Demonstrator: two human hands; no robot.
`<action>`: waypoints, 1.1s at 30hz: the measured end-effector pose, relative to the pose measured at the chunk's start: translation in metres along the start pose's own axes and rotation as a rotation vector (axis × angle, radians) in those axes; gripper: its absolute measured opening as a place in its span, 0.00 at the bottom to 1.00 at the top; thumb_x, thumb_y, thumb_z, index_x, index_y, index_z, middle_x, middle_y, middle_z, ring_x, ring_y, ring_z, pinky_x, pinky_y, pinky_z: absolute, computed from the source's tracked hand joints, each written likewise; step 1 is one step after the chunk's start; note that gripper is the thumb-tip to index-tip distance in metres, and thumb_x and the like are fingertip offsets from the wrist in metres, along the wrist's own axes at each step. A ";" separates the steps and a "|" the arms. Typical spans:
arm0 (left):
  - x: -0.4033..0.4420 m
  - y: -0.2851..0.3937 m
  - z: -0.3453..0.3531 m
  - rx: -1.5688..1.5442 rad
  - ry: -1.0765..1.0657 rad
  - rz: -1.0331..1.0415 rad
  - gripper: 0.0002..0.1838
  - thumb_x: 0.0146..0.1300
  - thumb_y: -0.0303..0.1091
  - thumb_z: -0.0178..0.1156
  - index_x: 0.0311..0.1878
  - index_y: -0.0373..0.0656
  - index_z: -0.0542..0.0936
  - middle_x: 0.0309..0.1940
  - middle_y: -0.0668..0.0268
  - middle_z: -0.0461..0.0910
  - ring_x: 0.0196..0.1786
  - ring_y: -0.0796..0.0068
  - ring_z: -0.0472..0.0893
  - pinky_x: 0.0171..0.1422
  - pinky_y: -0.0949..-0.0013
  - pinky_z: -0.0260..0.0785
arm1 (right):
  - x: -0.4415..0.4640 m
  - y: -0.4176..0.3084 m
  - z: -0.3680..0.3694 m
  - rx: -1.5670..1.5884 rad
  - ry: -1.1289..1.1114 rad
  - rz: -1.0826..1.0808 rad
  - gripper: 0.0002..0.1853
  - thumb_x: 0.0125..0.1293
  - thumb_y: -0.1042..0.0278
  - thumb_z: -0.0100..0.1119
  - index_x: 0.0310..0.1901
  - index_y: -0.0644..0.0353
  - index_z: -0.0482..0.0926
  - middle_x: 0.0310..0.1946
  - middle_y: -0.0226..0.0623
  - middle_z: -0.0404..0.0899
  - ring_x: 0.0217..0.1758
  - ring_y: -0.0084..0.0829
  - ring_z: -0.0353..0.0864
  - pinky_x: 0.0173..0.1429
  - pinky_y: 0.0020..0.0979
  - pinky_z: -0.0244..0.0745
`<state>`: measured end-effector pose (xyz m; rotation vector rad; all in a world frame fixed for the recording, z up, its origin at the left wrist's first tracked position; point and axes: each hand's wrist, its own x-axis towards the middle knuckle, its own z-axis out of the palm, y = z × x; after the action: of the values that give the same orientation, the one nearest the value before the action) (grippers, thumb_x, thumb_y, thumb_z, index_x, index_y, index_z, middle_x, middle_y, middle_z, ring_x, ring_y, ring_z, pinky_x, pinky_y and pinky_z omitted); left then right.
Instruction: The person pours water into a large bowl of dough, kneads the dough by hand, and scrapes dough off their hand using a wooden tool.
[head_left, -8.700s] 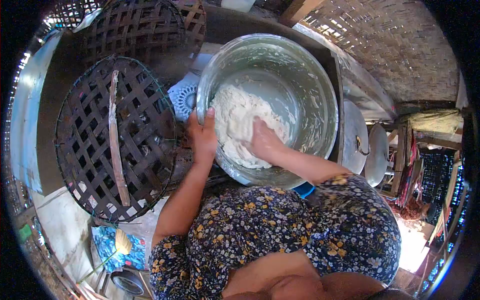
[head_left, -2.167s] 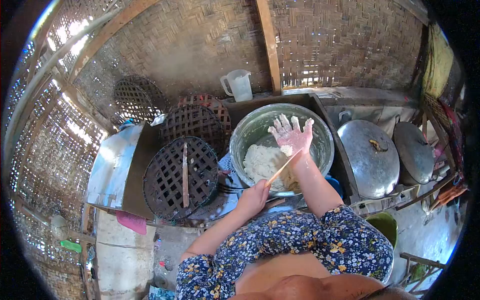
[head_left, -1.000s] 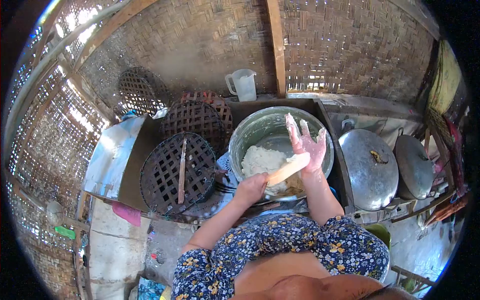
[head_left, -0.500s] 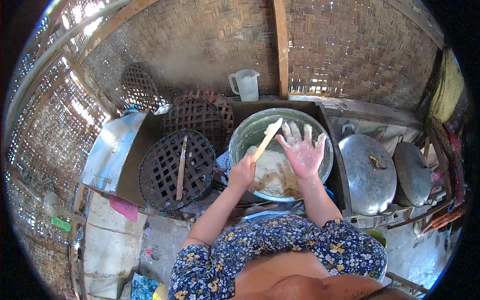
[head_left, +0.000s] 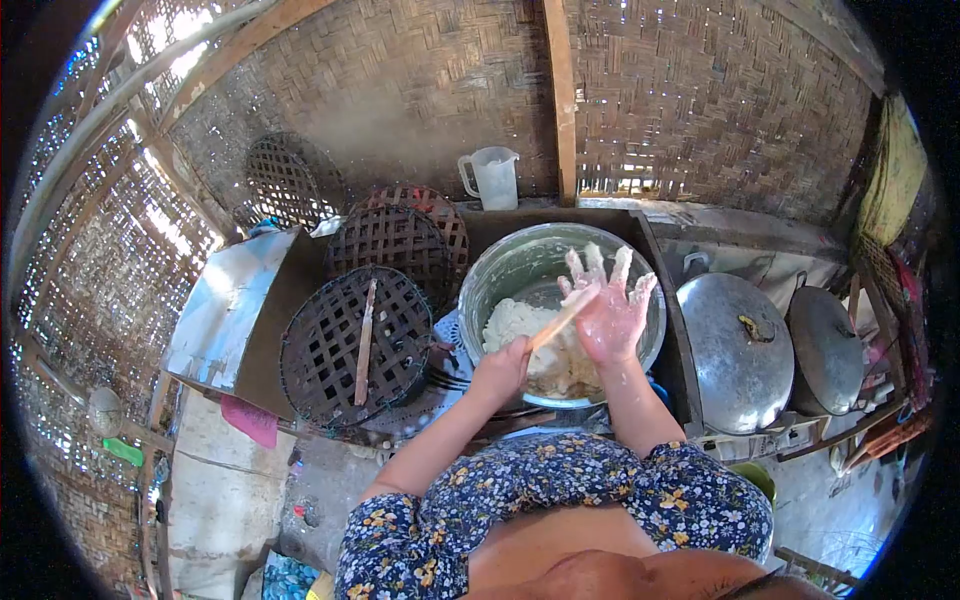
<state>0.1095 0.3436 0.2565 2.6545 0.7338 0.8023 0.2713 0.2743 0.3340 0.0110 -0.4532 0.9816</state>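
Note:
My left hand (head_left: 501,374) is closed round the lower end of a flat wooden stick (head_left: 552,328). The tip of the stick lies against the palm of my right hand (head_left: 612,315), whose fingers are spread and coated with white dough. Both hands are over the near part of a large metal basin (head_left: 478,272). Inside it, a lump of pale dough (head_left: 513,322) lies at the left, partly hidden by the stick and my left hand. Dough residue marks the basin's inner wall.
Round woven trays (head_left: 340,340) stand left of the basin, one with a wooden strip (head_left: 365,345) across it. Behind is a clear plastic jug (head_left: 495,178). Two lidded metal pots (head_left: 735,350) are at the right. A metal-sided box (head_left: 225,300) stands far left.
Earlier my right hand was in the dough and my left hand held the rim. More recently, the stick has swung from upright beside my right hand back onto its palm.

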 end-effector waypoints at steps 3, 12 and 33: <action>0.008 -0.011 0.003 0.029 0.020 -0.077 0.07 0.61 0.36 0.47 0.37 0.44 0.68 0.23 0.53 0.76 0.25 0.52 0.77 0.25 0.54 0.69 | -0.003 0.002 -0.008 0.142 -0.005 0.104 0.28 0.59 0.32 0.34 0.56 0.36 0.65 0.64 0.38 0.52 0.66 0.44 0.52 0.66 0.48 0.47; -0.026 0.000 0.008 -0.041 0.017 0.151 0.08 0.60 0.34 0.49 0.41 0.43 0.69 0.24 0.56 0.76 0.26 0.55 0.77 0.28 0.59 0.71 | 0.015 -0.016 -0.031 0.159 0.097 0.054 0.29 0.57 0.31 0.41 0.55 0.38 0.65 0.62 0.37 0.55 0.63 0.42 0.56 0.63 0.50 0.50; -0.010 0.001 0.012 0.063 -0.010 0.093 0.08 0.57 0.34 0.51 0.39 0.45 0.69 0.23 0.59 0.76 0.25 0.58 0.78 0.27 0.58 0.71 | -0.003 0.000 -0.033 0.006 0.009 0.341 0.45 0.50 0.22 0.37 0.65 0.44 0.52 0.67 0.36 0.49 0.67 0.44 0.50 0.64 0.53 0.47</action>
<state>0.1095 0.3366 0.2428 2.7649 0.6478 0.8021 0.2816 0.2792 0.3034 -0.0680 -0.4521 1.3173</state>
